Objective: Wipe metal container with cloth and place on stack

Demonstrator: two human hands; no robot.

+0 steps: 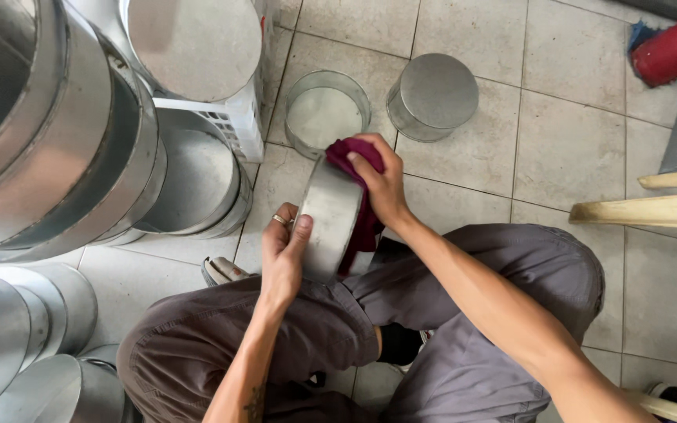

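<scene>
The left hand (pixel 284 251), a ring on one finger, is closed around the near rim of a round metal pan (pixel 329 227), which it holds tilted on edge above the person's knee. The right hand (pixel 381 184) presses a dark red cloth (pixel 358 211) against the far side of the same pan, fingers bent over the cloth at the pan's upper rim; the cloth hangs down behind the pan towards the lap.

Just beyond the hands, on the tiled floor (pixel 511 133), stand two more round metal pans: one open side up (pixel 327 110), and to its right one turned bottom up (pixel 432 95). Left of the hands a wide metal pan (pixel 197 184) lies beside a white plastic crate (pixel 240 125), which carries another large pan (pixel 193 43). Further left, big stacked metal pans (pixel 48 133) lean on their sides, with smaller ones (pixel 17 321) nearer the person. Far to the right of the hands are wooden bars (pixel 644 207) and a red cylinder (pixel 675 43).
</scene>
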